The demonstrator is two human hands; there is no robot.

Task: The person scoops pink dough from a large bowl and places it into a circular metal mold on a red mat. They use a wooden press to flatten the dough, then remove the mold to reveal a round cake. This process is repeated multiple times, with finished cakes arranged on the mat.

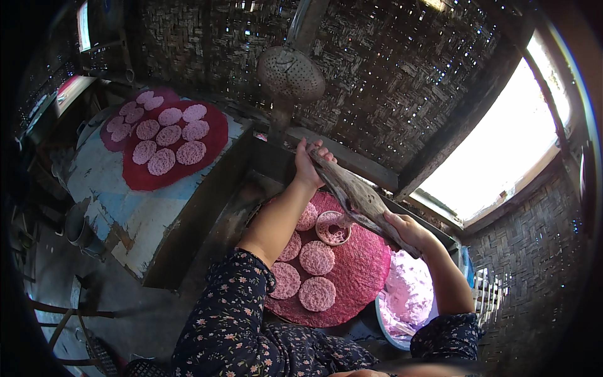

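One weathered wooden bar (358, 195) spans the hands: left hand (308, 164) wraps its far end, right hand (409, 234) grips close to its near end, fingers partly hidden. Long axis slants from far left to near right, near end pointing just past the right hand. Below and between the hands, a small round ring (319, 230) contains loose pink strands (335, 232). Just nearer the body than the right hand, a basin (380, 322) holds a pale pink mass (408, 290).
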